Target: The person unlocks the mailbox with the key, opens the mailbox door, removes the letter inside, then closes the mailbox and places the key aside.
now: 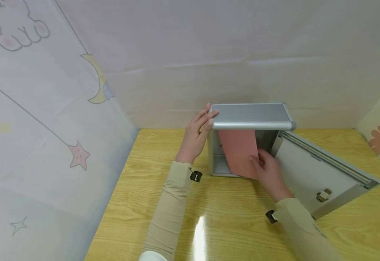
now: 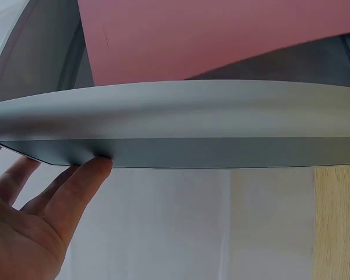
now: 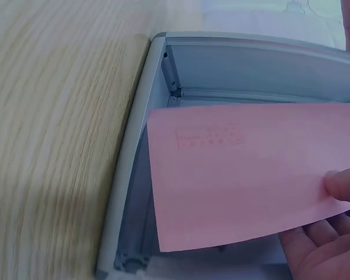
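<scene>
A grey metal box (image 1: pixel 251 114) with a hinged door (image 1: pixel 317 166) stands on the table, its door swung out to the right. My right hand (image 1: pixel 268 172) pinches a flat pink envelope (image 1: pixel 240 152) by its right edge, thumb on the near face and fingers behind. The envelope stands tilted in the box's opening, its upper end hidden under the top and its lower end at the front rim. Faint red print shows near one end of the envelope (image 3: pixel 245 175) in the right wrist view. My left hand (image 1: pixel 194 137) rests extended fingers on the top's left corner.
A lock (image 1: pixel 323 195) sits on the door's inner face. The wood table (image 1: pixel 137 203) reaches a patterned cloth wall (image 1: pixel 183 83) behind the box and another at the left. The door juts toward the right forearm.
</scene>
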Demonstrator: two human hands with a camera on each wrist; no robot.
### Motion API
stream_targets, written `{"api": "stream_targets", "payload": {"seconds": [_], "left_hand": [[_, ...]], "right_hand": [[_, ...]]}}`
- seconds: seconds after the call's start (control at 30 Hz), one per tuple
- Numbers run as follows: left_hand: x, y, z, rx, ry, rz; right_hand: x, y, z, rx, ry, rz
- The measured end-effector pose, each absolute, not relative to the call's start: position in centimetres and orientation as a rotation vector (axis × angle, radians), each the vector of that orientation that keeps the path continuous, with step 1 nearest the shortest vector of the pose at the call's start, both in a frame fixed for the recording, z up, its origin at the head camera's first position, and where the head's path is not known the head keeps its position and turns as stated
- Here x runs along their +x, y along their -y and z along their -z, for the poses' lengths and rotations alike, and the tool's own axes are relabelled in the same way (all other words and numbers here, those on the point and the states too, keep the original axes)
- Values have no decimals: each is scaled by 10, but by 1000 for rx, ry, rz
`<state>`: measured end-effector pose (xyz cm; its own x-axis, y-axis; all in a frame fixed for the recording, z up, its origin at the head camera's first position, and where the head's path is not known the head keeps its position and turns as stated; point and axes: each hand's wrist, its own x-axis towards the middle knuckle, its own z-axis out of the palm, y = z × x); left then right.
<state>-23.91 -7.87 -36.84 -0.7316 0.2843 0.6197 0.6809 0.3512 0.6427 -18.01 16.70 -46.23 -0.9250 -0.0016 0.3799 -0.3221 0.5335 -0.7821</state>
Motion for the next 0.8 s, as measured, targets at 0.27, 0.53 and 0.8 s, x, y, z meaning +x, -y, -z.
{"api": "stream_targets", "payload": {"seconds": [0.27,0.53,0.8], "left_hand": [[-240,78,368,-862,2208,1360],[-235,77,361,-863,2194,1387],[-239,78,368,-845,2216,1348]], "right_hand": [[-156,-181,452,319,2462,-1268],[-129,-188,435,474,2453,-1054],[-110,-188,435,730,2433,-715]]}}
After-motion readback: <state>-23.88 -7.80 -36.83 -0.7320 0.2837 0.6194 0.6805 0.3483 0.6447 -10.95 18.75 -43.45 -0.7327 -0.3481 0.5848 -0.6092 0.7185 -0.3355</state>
